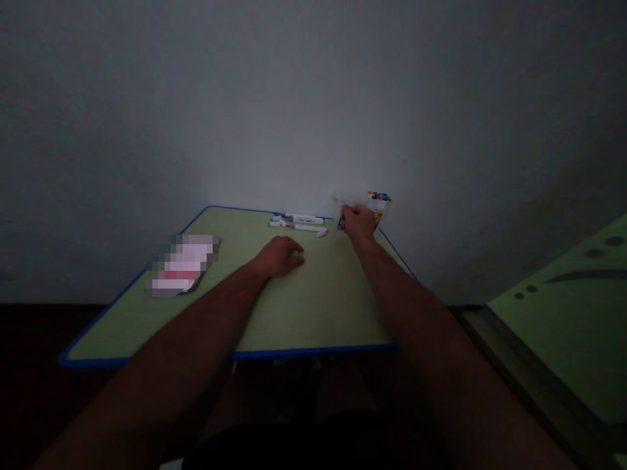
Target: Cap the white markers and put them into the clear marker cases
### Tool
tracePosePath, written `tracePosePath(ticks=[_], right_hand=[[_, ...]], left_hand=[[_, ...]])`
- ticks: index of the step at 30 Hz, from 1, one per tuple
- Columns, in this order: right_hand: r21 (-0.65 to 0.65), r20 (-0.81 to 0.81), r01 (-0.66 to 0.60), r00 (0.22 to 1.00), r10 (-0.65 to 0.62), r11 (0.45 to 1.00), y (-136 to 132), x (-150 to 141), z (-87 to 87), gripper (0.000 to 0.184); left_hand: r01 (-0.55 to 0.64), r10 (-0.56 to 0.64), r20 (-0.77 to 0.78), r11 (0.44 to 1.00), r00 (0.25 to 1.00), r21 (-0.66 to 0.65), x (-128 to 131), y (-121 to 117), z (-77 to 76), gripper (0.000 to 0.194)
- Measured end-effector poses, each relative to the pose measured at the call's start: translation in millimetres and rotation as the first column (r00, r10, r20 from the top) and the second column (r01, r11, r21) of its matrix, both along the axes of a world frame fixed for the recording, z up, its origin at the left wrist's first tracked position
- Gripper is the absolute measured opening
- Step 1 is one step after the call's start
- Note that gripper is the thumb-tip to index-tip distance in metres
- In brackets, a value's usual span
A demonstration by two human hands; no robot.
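My right hand (360,222) is at the back right of the table, in front of a clear plastic marker case (381,210). Its fingers are pinched together at the case; whether they grip its wall or something small is hidden. Colourful marker ends stick up at the right side of the case. My left hand (279,256) rests on the table, thumb and fingers apart, with nothing in it. Just beyond it lie several white markers (309,228), some with green or teal ends, close to the back edge.
The pale green table (318,307) has a blue rim and stands against a grey wall (294,98). A phone-like flat object (183,266), blurred out, lies on the left side. A green panel with dark shapes (578,313) stands at the right.
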State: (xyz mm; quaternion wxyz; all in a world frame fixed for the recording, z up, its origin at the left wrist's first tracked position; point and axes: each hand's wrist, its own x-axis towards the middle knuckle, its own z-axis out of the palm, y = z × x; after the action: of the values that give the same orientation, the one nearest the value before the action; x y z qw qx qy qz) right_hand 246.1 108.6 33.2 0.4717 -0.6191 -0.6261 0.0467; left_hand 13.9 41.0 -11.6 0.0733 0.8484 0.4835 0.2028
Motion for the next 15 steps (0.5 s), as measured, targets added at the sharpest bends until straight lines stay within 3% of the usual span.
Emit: tracePosePath(ticks=[3,6,12,15], right_hand=[[-0.096,0.040,0.038,0.999,-0.034,0.995,-9.4,-17.0,-17.0,0.021],[-0.123,0.165,0.001,0.986,0.019,0.992,-15.8,-19.7,-29.2,0.020],[-0.256,0.437,-0.088,0.878,0.196,0.963,-22.1,-17.4,-42.8,0.038],[-0.290,0.515,-0.081,0.826,0.227,0.954,-25.0,-22.6,-43.2,0.043]], left_hand=[[-0.057,0.057,-0.011,0.998,0.998,-0.008,-1.7,-0.8,1.5,0.044],[-0.138,0.138,-0.010,0.990,0.990,0.005,-3.9,-0.4,3.0,0.042],[-0.242,0.242,-0.005,0.970,0.970,-0.007,-6.9,2.1,3.9,0.037],[-0.248,0.248,0.001,0.969,0.969,-0.015,-6.7,1.6,4.7,0.037]])
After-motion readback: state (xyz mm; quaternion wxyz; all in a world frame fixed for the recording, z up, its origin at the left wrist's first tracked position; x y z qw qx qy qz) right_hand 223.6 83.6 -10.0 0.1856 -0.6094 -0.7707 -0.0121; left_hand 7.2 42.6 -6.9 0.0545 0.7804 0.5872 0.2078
